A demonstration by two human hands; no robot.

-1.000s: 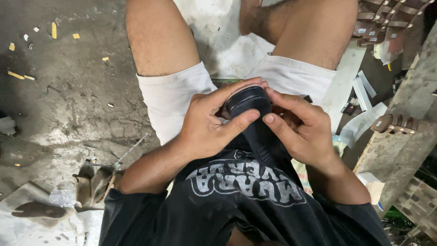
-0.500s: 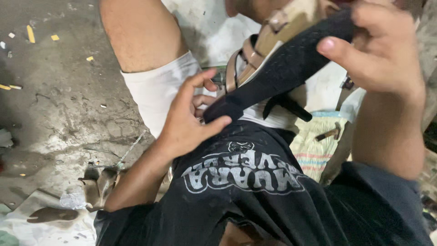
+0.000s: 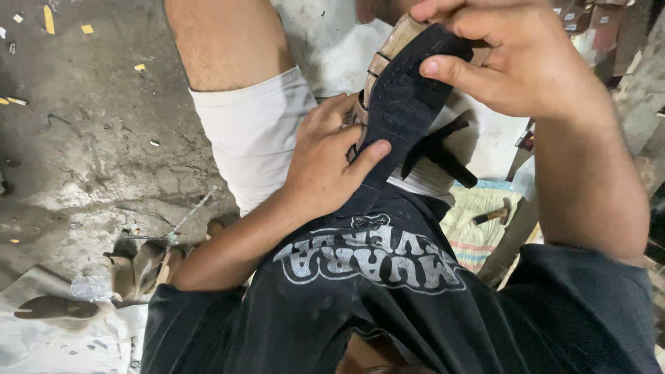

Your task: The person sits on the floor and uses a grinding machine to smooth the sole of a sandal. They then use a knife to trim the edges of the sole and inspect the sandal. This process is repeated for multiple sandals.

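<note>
Since half a second ago, the sandal (image 3: 405, 104) has tilted more upright, and my right hand (image 3: 512, 59) has come lower and closer to the middle of the view, so that now the dark ribbed sole faces up at me.

I use the sandal as my landmark. It is held over my lap, above the white shorts (image 3: 256, 131), with its beige upper part turned away from me and the black straps (image 3: 440, 152) hanging just to the right of the sole. My right hand grips the top end of the sandal: the thumb presses flat on the sole near its upper edge, and the other fingers are curled around the back of it. My left hand (image 3: 325, 166) holds the lower end: the thumb lies on the narrow bottom part of the sole, and the fingers wrap around the left edge, touching the beige side. Both hands are closed on the sandal.

Below the sandal is my black shirt (image 3: 367, 277) with a grey print. Lower right of the sandal, a small hammer (image 3: 492, 215) lies on a striped cloth (image 3: 471, 228). Far to the left of the sandal is the grey concrete floor (image 3: 83, 138), with small yellow scraps (image 3: 48, 19) on it, and lower left some brown pieces (image 3: 138, 266) lie together.
</note>
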